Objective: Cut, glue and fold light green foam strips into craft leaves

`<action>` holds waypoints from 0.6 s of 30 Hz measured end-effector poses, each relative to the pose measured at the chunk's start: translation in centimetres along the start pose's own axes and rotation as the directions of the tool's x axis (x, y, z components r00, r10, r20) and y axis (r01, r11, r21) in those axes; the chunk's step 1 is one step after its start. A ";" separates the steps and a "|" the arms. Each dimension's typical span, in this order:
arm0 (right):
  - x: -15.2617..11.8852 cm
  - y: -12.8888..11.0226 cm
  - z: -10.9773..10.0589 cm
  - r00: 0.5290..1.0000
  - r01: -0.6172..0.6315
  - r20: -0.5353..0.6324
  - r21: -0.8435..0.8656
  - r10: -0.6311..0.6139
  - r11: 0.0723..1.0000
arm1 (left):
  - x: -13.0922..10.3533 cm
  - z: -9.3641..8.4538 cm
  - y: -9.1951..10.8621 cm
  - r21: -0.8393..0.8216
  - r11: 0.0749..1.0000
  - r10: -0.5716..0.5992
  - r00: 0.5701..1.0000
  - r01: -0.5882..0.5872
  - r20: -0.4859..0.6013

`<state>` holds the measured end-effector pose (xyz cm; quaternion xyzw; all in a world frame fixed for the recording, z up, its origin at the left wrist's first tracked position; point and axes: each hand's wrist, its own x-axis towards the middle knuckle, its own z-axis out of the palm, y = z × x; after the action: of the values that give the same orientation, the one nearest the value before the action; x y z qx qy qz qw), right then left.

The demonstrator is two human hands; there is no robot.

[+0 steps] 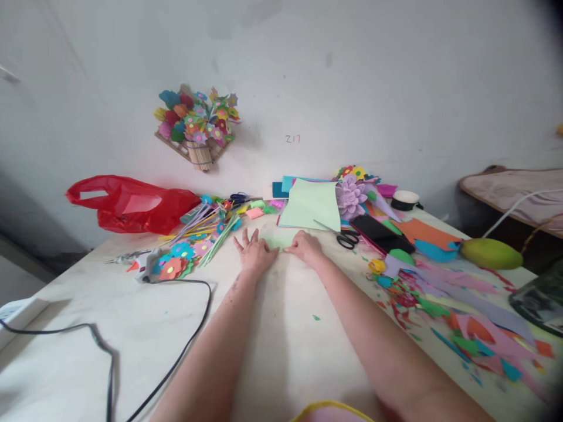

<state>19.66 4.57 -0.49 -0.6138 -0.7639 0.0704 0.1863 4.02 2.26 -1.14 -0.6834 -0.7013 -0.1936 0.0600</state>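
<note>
A small pale green craft sheet (280, 239) lies flat on the table between my two hands. My left hand (255, 255) pinches its near left edge with thumb and forefinger, the other fingers fanned out. At the near right edge, my right hand (305, 249) is closed on the same sheet, its fingers bunched together. Just beyond, a larger pale green sheet (310, 202) rests on a stack of coloured sheets. Black-handled scissors (346, 238) lie right of my right hand, their blades over that stack. Green strips (220, 240) lie left of my left hand.
On the left are a glue gun (147, 265) with its black cord, paper flowers (178, 261) and a red plastic bag (132, 205). A phone (380, 233), colourful scraps (466, 328) and a yellow-green oval object (491, 253) occupy the right. A flower decoration (200, 126) hangs on the wall.
</note>
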 end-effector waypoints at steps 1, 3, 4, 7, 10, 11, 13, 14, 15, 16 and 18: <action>0.0 0.3 -0.1 1.000 0.018 0.013 0.031 -0.018 0.999 | 0.0 -0.1 0.0 -0.001 1.000 -0.005 1.000 0.005 0.005; 0.1 1.0 -0.2 0.998 0.058 0.025 0.090 -0.060 0.994 | 0.0 -0.2 0.1 -0.004 1.000 -0.012 1.000 0.012 0.015; 0.2 1.5 -0.2 0.997 0.076 0.024 0.112 -0.079 0.991 | 0.0 -0.2 0.1 -0.005 1.000 -0.013 1.000 0.013 0.018; 0.5 2.6 0.0 0.994 0.107 0.015 0.145 -0.110 0.984 | 0.0 -0.2 0.0 -0.014 1.000 -0.001 1.000 0.001 0.012; 0.8 3.5 0.1 0.994 0.110 0.008 0.149 -0.113 0.983 | 0.0 -0.1 -0.1 -0.018 1.000 0.006 1.000 -0.006 0.007; 0.8 3.8 0.2 0.994 0.110 0.007 0.146 -0.112 0.983 | 0.0 -0.1 -0.1 -0.017 1.000 0.004 1.000 -0.004 0.008; 0.9 4.2 0.1 0.994 0.108 0.005 0.140 -0.110 0.984 | 0.0 -0.1 -0.1 -0.015 1.000 -0.003 1.000 0.003 0.010; 0.8 4.4 0.0 0.994 0.108 0.002 0.137 -0.109 0.985 | 0.0 -0.1 -0.1 -0.015 1.000 -0.006 1.000 0.006 0.011; 0.8 4.5 0.0 0.994 0.110 0.000 0.134 -0.111 0.985 | 0.0 -0.1 -0.1 -0.016 1.000 -0.008 1.000 0.008 0.012; 0.8 4.7 -0.1 0.994 0.113 -0.002 0.131 -0.113 0.985 | 0.0 -0.2 -0.1 -0.018 1.000 -0.010 1.000 0.010 0.013; 0.8 5.0 -0.3 0.993 0.118 0.001 0.127 -0.119 0.985 | 0.0 -0.2 -0.1 -0.024 1.000 -0.012 1.000 0.013 0.019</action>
<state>24.22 6.47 -1.80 -0.5539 -0.7939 0.1100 0.2253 3.88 2.18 -0.92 -0.6815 -0.7037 -0.1958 0.0439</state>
